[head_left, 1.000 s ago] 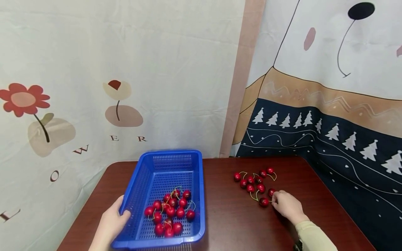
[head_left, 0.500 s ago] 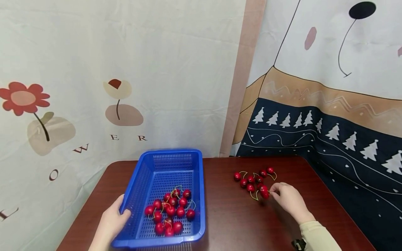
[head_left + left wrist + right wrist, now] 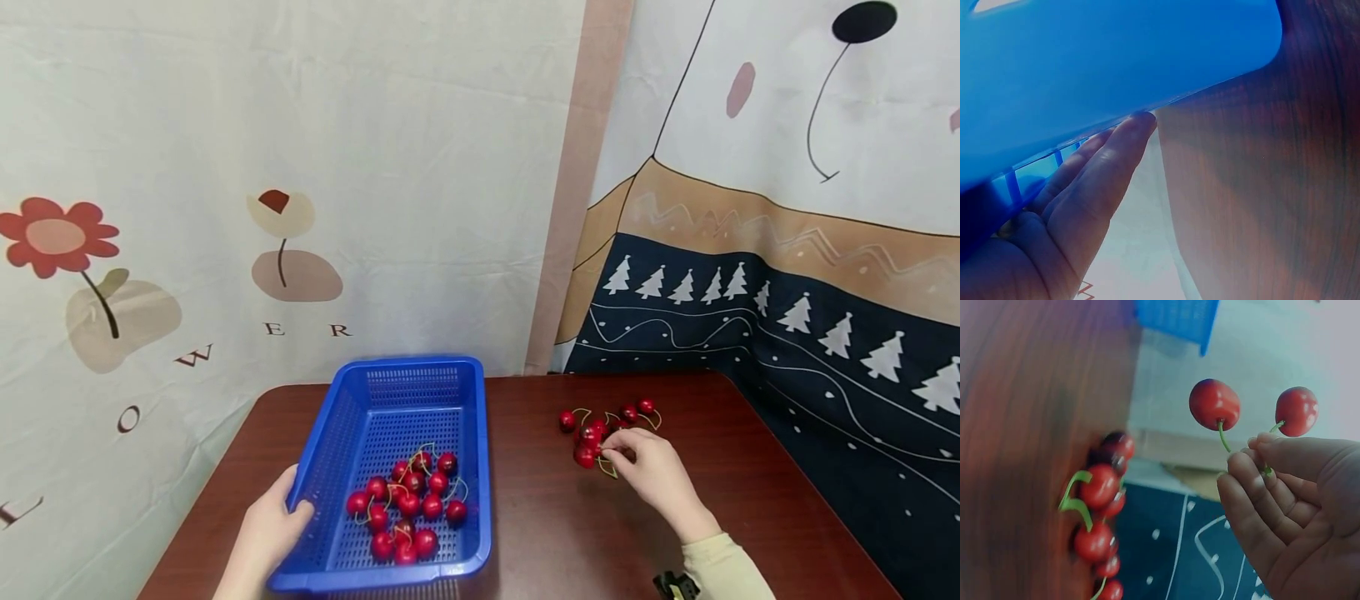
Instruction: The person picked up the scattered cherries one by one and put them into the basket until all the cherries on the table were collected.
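My left hand (image 3: 268,527) grips the left side of a blue plastic basket (image 3: 484,467), thumb over its rim. In the left wrist view its fingers (image 3: 1100,184) lie against the basket's outer side. Several red cherries (image 3: 408,504) with green stems lie in the near half of the basket. My right hand (image 3: 656,479) pinches the stems of a pair of cherries (image 3: 1214,405) between thumb and fingertips, the two fruits spread apart above the table. Behind that pair, more cherries (image 3: 567,422) lie in a loose cluster on the table, partly hidden by the hand.
The dark brown wooden table (image 3: 540,517) bears both the basket and the cluster. A pale printed cloth (image 3: 420,208) hangs behind its back edge. At the right, a navy cloth with white trees (image 3: 675,325) drops past the table's side.
My right hand has lifted the pair of cherries from the right of the cluster and moved left, so they now overlap the other cherries. The left hand and basket have stayed put.
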`<state>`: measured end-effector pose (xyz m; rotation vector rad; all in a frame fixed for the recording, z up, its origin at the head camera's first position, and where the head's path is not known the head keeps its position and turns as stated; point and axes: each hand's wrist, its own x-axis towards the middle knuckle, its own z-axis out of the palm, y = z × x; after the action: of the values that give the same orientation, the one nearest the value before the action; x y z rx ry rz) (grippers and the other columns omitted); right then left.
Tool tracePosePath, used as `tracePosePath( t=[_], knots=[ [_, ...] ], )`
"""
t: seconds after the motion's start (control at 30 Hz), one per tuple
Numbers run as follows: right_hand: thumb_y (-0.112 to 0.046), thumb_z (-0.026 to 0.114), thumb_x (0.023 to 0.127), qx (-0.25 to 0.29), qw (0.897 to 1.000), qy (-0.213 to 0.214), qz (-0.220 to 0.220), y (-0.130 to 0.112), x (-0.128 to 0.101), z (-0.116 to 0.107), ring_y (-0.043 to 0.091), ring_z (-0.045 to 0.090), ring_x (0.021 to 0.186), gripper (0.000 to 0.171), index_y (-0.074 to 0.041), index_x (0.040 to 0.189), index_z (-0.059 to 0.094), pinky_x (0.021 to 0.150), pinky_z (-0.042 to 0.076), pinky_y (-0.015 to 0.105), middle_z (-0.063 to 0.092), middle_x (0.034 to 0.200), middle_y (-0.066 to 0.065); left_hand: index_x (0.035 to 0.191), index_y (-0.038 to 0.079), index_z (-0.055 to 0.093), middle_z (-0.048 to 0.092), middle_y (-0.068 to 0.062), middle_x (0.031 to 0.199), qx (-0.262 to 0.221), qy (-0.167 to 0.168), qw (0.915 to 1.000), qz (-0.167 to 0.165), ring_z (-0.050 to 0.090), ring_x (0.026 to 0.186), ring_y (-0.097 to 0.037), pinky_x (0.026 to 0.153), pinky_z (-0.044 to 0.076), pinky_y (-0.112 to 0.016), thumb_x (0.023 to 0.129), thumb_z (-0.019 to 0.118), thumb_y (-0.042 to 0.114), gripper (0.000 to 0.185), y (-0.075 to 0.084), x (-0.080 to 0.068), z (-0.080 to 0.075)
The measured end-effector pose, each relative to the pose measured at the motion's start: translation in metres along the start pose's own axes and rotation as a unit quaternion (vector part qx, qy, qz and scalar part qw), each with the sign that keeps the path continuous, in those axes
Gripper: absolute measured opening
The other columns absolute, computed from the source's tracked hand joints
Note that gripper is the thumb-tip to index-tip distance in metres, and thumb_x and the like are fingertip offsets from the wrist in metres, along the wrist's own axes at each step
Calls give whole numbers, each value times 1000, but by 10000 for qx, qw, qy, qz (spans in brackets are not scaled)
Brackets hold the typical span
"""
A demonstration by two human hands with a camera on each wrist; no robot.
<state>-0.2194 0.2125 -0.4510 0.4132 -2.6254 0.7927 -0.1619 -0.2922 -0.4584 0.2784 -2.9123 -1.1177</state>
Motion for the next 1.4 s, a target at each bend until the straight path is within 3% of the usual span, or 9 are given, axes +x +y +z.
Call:
tracePosePath(
  t=[0.4, 0.93, 1.2, 1.4],
  knots=[
    [-6, 83, 78, 784, 9949, 180, -609, -50, 11, 11, 4, 56, 76, 18, -20, 86, 75, 68, 51, 25, 66, 84, -15, 145, -1, 36, 56, -35, 126, -18, 6, 10000, 14, 61, 103, -48, 85, 47, -65, 91, 54, 10, 58, -1, -2, 0],
    [-8, 78, 84, 1520, 9752, -534, -1515, -121, 32, 34, 5, 57, 77, 8, -16, 86, 75, 71, 52, 24, 65, 84, -12, 146, -2, 35, 57, -35, 125, 40, 54, 10000, 58, 61, 104, -46, 86, 48, -63, 91, 55, 9, 60, -1, -1, 0],
    [-15, 75, 88, 961, 9659, -1249, -2054, -141, 35, 56, 2, 55, 76, 4, -18, 86, 73, 70, 48, 17, 65, 85, -11, 145, -2, 36, 58, -34, 124, 55, 67, 9999, 118, 62, 102, -44, 86, 48, -62, 91, 56, 9, 59, 0, -2, -1],
    [-20, 74, 89, 116, 9463, -1632, -2788, -149, 39, 70, 0, 54, 76, 5, -20, 84, 73, 70, 45, 11, 63, 82, -12, 146, -2, 35, 56, -35, 125, 28, 50, 10000, 37, 62, 103, -46, 86, 48, -62, 91, 55, 10, 60, -1, -1, -1]
  ],
)
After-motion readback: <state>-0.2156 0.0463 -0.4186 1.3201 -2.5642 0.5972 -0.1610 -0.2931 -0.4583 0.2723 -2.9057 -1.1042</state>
